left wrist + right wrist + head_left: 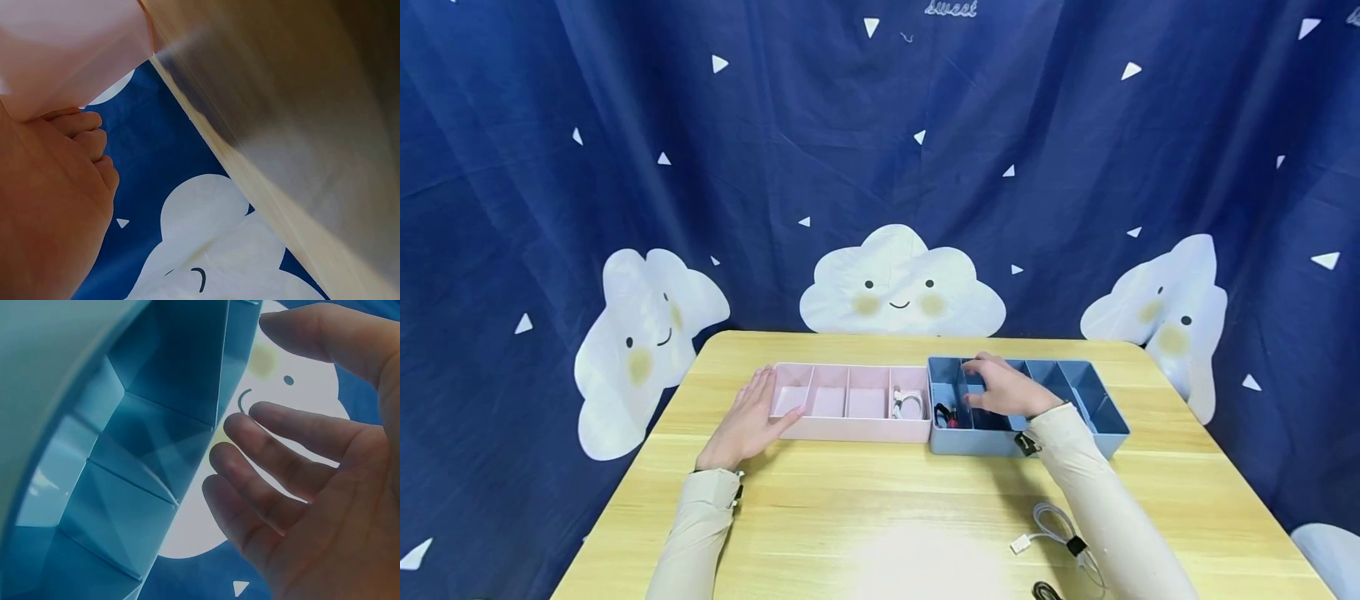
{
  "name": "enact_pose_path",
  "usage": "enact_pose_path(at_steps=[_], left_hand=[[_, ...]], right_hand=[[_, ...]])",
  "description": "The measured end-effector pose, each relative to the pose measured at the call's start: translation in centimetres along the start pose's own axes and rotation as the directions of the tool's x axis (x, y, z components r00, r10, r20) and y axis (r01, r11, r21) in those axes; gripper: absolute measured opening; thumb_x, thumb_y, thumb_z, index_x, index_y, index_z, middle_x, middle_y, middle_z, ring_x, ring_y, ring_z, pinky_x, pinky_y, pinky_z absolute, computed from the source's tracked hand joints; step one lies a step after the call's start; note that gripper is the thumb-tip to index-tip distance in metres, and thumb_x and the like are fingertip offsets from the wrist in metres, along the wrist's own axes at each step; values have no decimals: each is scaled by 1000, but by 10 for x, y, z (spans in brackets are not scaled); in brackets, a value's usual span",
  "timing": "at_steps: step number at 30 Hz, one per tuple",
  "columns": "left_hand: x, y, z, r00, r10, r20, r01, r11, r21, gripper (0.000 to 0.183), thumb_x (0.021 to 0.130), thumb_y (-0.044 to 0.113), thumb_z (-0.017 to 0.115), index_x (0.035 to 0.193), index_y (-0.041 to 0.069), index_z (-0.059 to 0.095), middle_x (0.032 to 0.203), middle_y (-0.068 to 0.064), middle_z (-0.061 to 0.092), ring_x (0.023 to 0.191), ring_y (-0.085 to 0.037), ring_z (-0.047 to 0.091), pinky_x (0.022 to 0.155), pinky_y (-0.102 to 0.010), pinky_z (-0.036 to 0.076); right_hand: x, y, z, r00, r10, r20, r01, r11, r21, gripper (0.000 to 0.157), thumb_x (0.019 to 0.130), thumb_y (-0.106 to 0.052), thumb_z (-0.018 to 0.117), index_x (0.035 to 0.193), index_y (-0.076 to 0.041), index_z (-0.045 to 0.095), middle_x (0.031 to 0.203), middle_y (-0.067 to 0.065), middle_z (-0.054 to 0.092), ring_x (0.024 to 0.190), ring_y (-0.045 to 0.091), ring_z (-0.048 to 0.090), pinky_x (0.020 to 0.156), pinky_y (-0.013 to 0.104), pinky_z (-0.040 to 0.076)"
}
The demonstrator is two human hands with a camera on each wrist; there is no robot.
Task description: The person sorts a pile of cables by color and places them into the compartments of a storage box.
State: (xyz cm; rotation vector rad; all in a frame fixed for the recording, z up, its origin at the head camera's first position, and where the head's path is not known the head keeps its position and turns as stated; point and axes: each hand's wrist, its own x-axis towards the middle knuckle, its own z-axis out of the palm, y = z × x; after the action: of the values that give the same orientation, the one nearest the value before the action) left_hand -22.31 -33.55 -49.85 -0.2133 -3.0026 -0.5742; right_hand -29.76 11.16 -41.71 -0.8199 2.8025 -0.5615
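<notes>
One pink box (850,430) meets one blue box (973,443) mid-frame. At centre left, the left hand (745,423), fingers straight, touches the pink box, perhaps to steady it; at centre right, the right hand (1006,390), loose and empty, hangs over the blue box.

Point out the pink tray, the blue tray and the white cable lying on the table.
Pink tray (853,429), head view, on its front wall.
Blue tray (977,442), head view, on its front wall.
White cable (1077,546), head view, on its black strap.
</notes>
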Motion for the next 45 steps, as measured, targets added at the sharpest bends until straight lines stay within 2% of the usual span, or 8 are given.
enact_pose_path(at_steps=[11,21,28,34,40,45], left_hand=[[1,-1,0,1000,6,-4,-6,1000,6,99,101,61,52,161,-9,17,171,-27,16,161,-45,13,130,-63,17],[0,-1,0,1000,4,1,-4,1000,-11,101,101,64,51,162,-8,15,172,-27,14,161,-45,12,130,-62,14],[-1,0,0,1000,2,2,-2,1000,-8,101,101,63,51,162,-8,15,172,-27,13,161,-44,10,130,-62,14],[-2,0,0,1000,10,0,-10,1000,0,103,101,67,48,161,-9,16,171,-28,15,161,-44,10,130,-62,15],[-2,-1,0,1000,12,-2,-12,1000,-1,103,101,67,48,161,-10,15,171,-28,15,161,-44,11,130,-62,15],[-1,-2,1,1000,13,-1,-13,1000,1,102,101,66,48,161,-10,15,171,-28,14,161,-45,11,130,-62,15]], right_hand=[[-11,5,-4,999,-26,-38,26,1000,2,55,94,-20,73,140,6,58,140,23,59,131,41,56,109,57,50],[-29,13,-12,998,-11,-62,11,1000,10,55,96,-23,69,143,4,56,143,23,58,134,41,55,110,59,48],[-43,16,-18,998,-1,-66,2,1000,19,55,99,-23,66,145,5,54,146,26,56,139,45,50,112,62,45],[-52,21,-20,996,-12,-84,13,1000,10,54,100,-24,66,142,6,55,141,26,62,142,49,46,112,64,44],[-61,25,-21,991,-35,-129,35,999,-9,52,98,-22,69,139,6,59,133,25,65,129,44,58,105,61,50],[-69,25,-24,988,-36,-147,37,999,2,50,97,-21,71,137,7,60,129,25,66,121,42,62,101,59,52]])
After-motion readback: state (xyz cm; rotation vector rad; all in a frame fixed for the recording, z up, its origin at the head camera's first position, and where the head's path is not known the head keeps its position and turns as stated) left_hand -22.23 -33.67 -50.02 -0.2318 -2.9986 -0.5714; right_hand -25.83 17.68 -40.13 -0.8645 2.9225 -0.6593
